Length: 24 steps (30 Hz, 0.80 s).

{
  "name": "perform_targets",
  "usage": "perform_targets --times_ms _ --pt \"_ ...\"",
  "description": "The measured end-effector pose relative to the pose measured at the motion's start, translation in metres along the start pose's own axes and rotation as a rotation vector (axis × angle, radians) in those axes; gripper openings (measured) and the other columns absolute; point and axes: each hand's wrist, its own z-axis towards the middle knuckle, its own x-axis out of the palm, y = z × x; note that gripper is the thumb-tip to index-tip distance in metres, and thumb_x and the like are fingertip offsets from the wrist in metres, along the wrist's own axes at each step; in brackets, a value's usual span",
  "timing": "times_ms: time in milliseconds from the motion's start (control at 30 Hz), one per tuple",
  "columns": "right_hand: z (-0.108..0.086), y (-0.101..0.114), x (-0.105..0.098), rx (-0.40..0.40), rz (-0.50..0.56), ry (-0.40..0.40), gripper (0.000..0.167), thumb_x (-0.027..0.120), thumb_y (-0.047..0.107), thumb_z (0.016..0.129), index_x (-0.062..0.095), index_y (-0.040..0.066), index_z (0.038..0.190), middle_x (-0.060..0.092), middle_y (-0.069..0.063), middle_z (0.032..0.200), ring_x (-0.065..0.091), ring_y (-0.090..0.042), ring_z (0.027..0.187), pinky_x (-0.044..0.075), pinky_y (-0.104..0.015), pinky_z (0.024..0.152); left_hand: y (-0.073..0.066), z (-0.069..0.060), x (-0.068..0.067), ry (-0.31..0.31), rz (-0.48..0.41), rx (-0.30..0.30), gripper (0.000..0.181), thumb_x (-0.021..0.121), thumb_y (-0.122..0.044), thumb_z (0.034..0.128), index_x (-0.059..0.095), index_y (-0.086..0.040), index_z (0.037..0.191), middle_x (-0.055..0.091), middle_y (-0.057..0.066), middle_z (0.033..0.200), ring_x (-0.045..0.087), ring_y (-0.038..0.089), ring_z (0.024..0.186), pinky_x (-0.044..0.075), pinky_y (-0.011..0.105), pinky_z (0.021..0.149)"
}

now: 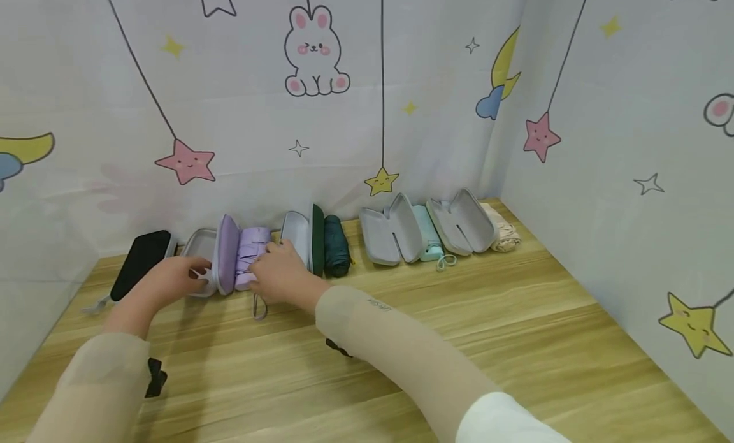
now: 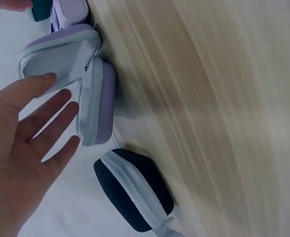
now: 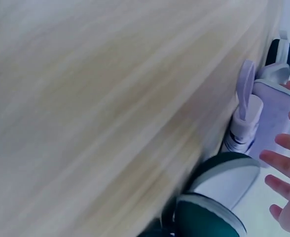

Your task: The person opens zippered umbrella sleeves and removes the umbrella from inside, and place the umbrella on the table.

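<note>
My left hand [image 1: 174,278] is at the open lavender case [image 1: 228,255]. In the left wrist view its fingers are spread in front of the case's grey lining [image 2: 61,61]; whether they touch it I cannot tell. My right hand [image 1: 283,272] reaches over the folded lavender umbrella [image 1: 252,239], which has a wrist loop [image 1: 260,308] at its near end. Its fingers look spread in the right wrist view, apart from the umbrella's end [image 3: 248,116]. Beside it stand an open dark green case [image 1: 317,239] and a folded dark green umbrella [image 1: 337,246].
A closed black case [image 1: 140,261] lies at the far left. Rightward are two open grey-lined cases [image 1: 378,236], a folded mint umbrella [image 1: 427,232] and a folded beige umbrella [image 1: 503,229]. The row stands along the back of the wooden table [image 1: 459,328], against a printed curtain [image 1: 246,99].
</note>
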Motion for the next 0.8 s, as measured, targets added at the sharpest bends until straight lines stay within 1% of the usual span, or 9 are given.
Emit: perform_targets --times_ms 67,167,300,400,533,567,667,767,800 --pt "-0.005 -0.004 -0.002 -0.008 0.004 -0.021 0.038 0.046 0.057 0.097 0.062 0.04 0.127 0.063 0.019 0.118 0.044 -0.01 0.115 0.029 -0.039 0.1 0.0 -0.005 -0.004 -0.037 0.008 -0.022 0.036 0.064 -0.014 0.0904 0.062 0.007 0.12 0.063 0.027 0.113 0.059 0.044 0.1 0.049 0.055 0.079" --pt "-0.014 -0.01 -0.005 -0.029 0.001 -0.061 0.037 0.046 0.057 0.097 0.066 0.037 0.121 0.065 0.017 0.111 0.048 -0.009 0.109 0.032 -0.036 0.096 0.002 -0.013 -0.009 -0.091 0.023 -0.07 0.035 0.062 -0.015 0.0922 0.061 0.006 0.121 0.061 0.029 0.114 0.058 0.045 0.101 0.047 0.056 0.079" --pt "-0.029 -0.017 -0.006 -0.061 0.013 -0.113 0.033 0.048 0.056 0.097 0.071 0.035 0.11 0.067 0.017 0.103 0.052 -0.007 0.098 0.037 -0.031 0.088 0.009 -0.022 -0.011 -0.152 0.041 -0.164 0.038 0.06 -0.018 0.0937 0.058 0.007 0.122 0.058 0.032 0.115 0.056 0.048 0.099 0.046 0.058 0.077" --pt "-0.042 -0.021 -0.008 -0.091 -0.005 -0.123 0.034 0.048 0.055 0.097 0.07 0.034 0.112 0.067 0.016 0.105 0.054 -0.007 0.098 0.039 -0.03 0.085 0.016 -0.029 -0.011 -0.2 0.047 -0.258 0.04 0.059 -0.019 0.094 0.055 0.01 0.123 0.055 0.035 0.116 0.054 0.052 0.098 0.045 0.059 0.074" --pt "-0.058 -0.027 -0.01 -0.138 -0.028 -0.095 0.04 0.045 0.055 0.099 0.067 0.031 0.122 0.066 0.013 0.112 0.055 -0.009 0.102 0.041 -0.029 0.084 0.027 -0.037 -0.01 -0.252 0.049 -0.374 0.049 0.058 -0.019 0.0944 0.046 0.016 0.126 0.048 0.043 0.118 0.049 0.059 0.1 0.043 0.062 0.077" --pt "-0.062 -0.028 -0.01 -0.15 -0.024 -0.087 0.04 0.045 0.054 0.099 0.066 0.03 0.123 0.066 0.012 0.112 0.056 -0.009 0.101 0.041 -0.029 0.083 0.03 -0.039 -0.01 -0.256 0.058 -0.402 0.052 0.058 -0.021 0.0949 0.044 0.017 0.129 0.045 0.045 0.12 0.047 0.06 0.102 0.043 0.063 0.078" --pt "-0.076 -0.032 -0.009 -0.183 -0.003 -0.075 0.04 0.047 0.053 0.099 0.067 0.029 0.123 0.067 0.012 0.111 0.057 -0.009 0.098 0.041 -0.028 0.078 0.04 -0.045 -0.006 -0.266 0.108 -0.437 0.062 0.06 -0.027 0.095 0.041 0.024 0.125 0.042 0.05 0.113 0.044 0.062 0.1 0.043 0.063 0.076" --pt "-0.089 -0.036 -0.006 -0.213 0.009 -0.072 0.038 0.049 0.052 0.098 0.068 0.028 0.121 0.068 0.013 0.108 0.058 -0.009 0.095 0.04 -0.027 0.076 0.049 -0.048 -0.003 -0.222 0.163 -0.474 0.071 0.058 -0.038 0.0957 0.045 0.03 0.114 0.044 0.051 0.103 0.046 0.061 0.094 0.045 0.061 0.071" --pt "-0.093 -0.037 -0.006 -0.221 0.014 -0.068 0.038 0.05 0.052 0.098 0.069 0.028 0.12 0.068 0.013 0.107 0.058 -0.009 0.094 0.041 -0.027 0.076 0.051 -0.048 -0.002 -0.21 0.168 -0.481 0.075 0.058 -0.042 0.0956 0.046 0.031 0.108 0.046 0.05 0.098 0.048 0.06 0.091 0.046 0.059 0.068"
